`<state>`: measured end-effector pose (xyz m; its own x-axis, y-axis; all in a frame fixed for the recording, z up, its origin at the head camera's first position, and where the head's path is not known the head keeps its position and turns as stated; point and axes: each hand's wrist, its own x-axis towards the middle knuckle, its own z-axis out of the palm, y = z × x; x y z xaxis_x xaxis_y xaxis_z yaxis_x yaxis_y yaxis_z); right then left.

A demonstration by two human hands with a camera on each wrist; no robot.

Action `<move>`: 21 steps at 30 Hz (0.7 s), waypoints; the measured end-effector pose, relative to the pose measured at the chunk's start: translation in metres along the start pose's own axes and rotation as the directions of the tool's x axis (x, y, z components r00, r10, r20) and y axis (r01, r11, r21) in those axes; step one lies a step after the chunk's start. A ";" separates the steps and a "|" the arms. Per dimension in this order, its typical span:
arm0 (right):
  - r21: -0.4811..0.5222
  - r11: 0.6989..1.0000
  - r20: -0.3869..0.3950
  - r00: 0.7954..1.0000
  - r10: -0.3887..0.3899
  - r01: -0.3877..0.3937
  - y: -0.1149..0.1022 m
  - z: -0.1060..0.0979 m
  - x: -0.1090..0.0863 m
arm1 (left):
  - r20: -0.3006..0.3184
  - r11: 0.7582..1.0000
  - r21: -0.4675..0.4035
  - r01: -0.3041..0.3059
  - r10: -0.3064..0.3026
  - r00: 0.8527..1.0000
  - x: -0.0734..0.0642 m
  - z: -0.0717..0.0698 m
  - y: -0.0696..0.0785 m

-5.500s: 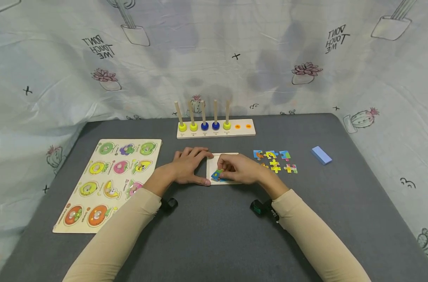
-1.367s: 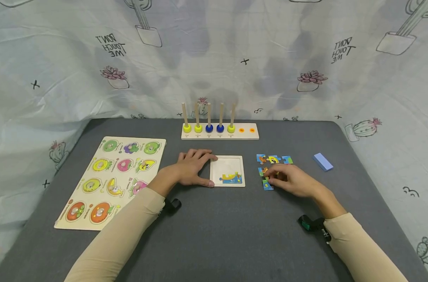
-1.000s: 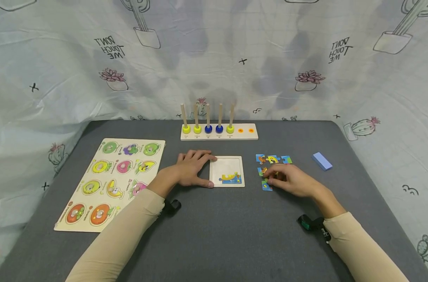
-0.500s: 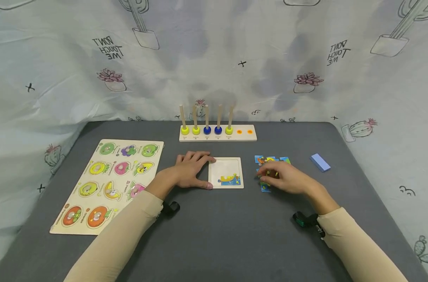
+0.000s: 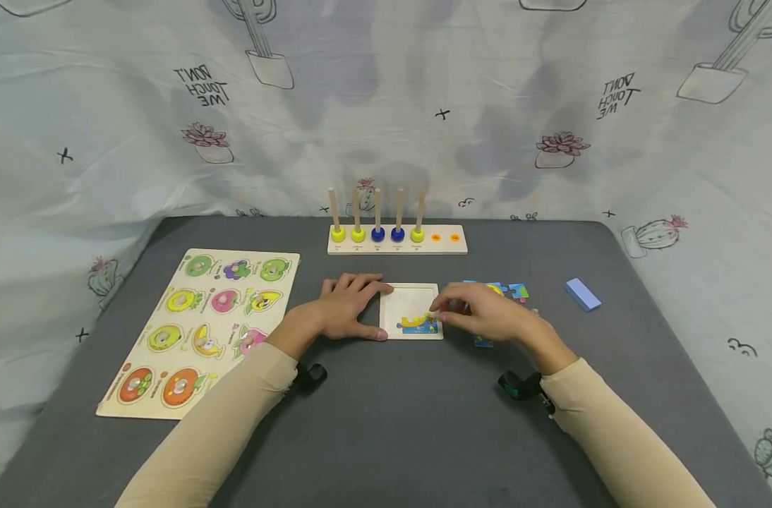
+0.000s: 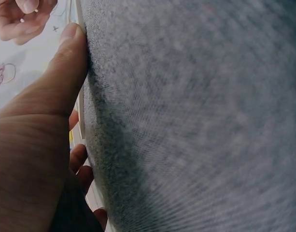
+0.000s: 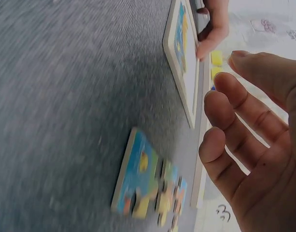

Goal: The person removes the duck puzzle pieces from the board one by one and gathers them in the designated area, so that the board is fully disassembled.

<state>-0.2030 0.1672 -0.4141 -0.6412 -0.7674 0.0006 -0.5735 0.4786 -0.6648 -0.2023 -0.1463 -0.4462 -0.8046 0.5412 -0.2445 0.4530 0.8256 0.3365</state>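
Note:
A small square wooden puzzle tray (image 5: 408, 296) lies mid-table. Puzzle pieces (image 5: 418, 324), yellow and blue, lie together along its lower edge. My left hand (image 5: 344, 310) rests at the tray's left side, index fingertip at the upper corner and thumb tip at the lower. The thumb (image 6: 65, 63) lies along the edge in the left wrist view. My right hand (image 5: 481, 310) is over the tray's right edge, fingers slightly bent. No piece shows between its fingers (image 7: 220, 108) in the right wrist view. Loose puzzle pieces (image 7: 138, 169) lie beyond, partly under the right hand in the head view.
A wooden board with fruit pieces (image 5: 198, 335) lies at the left, partly under the left sleeve. Behind the tray stands a peg counting board (image 5: 449, 247) with yellow and blue rings. A blue block (image 5: 582, 294) lies at the right. A printed cloth (image 5: 392, 106) hangs behind the table.
My right hand placed a piece in the tray, moved right to the loose pieces, and has now come back left to the tray's right edge. My left hand stays at the tray.

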 end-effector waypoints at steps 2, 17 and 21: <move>0.011 1.000 0.003 1.000 -0.002 0.002 -0.002 0.002 0.003 | 0.007 1.000 0.010 0.002 -0.002 1.000 0.001 0.000 0.001; -0.002 0.999 0.035 0.998 -0.051 0.051 -0.008 0.016 0.031 | 0.009 1.000 -0.020 0.010 -0.010 1.000 0.001 0.000 0.001; 0.020 0.998 0.047 0.997 -0.061 0.060 -0.007 0.020 0.036 | 0.013 1.000 -0.010 0.014 -0.014 1.000 0.001 0.000 0.002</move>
<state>-0.2121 0.1273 -0.4247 -0.5806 -0.8141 0.0064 -0.6008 0.4232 -0.6782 -0.2022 -0.1440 -0.4458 -0.8057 0.5316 -0.2613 0.4376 0.8315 0.3423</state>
